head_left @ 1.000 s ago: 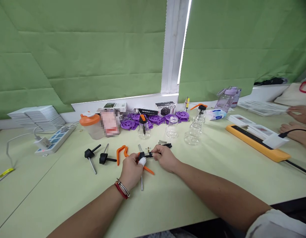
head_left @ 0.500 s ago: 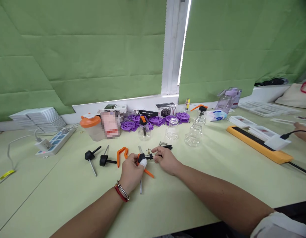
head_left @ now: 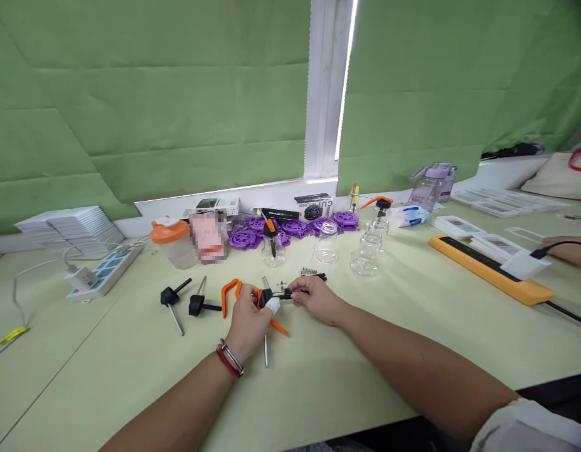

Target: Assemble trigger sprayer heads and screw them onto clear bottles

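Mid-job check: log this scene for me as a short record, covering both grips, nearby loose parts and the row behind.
Left grip: closed on black head; thumb wrapped in white
Right grip: pinching black piece, in line with the head
Left of grips: two black nozzles with metal tubes, orange lever
Beyond right grip: spring
Behind: clear bottles, purple discs

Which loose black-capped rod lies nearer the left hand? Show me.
The right black-capped rod, beside the orange part; the left rod lies farther off.

Workshop, pale worktable (head_left: 130, 376), piled purple plastic parts (head_left: 243, 238), stacked white pieces (head_left: 76, 231), power strip (head_left: 108, 270)
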A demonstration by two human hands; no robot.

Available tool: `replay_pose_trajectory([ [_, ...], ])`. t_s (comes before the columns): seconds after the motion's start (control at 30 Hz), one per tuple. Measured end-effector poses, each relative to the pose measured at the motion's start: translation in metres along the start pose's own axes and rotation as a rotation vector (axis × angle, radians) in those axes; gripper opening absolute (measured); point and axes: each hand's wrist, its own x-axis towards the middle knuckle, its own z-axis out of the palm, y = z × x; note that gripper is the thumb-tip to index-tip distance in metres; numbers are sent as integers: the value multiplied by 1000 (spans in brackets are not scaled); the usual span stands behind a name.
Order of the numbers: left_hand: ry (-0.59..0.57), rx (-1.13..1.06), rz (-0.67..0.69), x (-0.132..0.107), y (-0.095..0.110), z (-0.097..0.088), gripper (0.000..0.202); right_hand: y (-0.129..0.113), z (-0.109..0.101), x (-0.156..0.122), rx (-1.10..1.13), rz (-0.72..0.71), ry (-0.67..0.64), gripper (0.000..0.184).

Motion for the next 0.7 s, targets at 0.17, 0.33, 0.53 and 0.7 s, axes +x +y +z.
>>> replay_pose_trajectory([
  [0.17,-126,15,26,-2,2,-1,21,-2,-5,-1,76,-10,-78,12],
  [0.33,-175,-44,-33,-5,6,3,20,-8,-7,-5,129,40,-210,13],
  [0.53,-187,-44,-20,-7,1,9,21,-8,0,-5,100,-6,-163,11],
  [0.7,-199,-90,-50,-5,2,14,30,-7,7,-4,80,-12,-80,14],
])
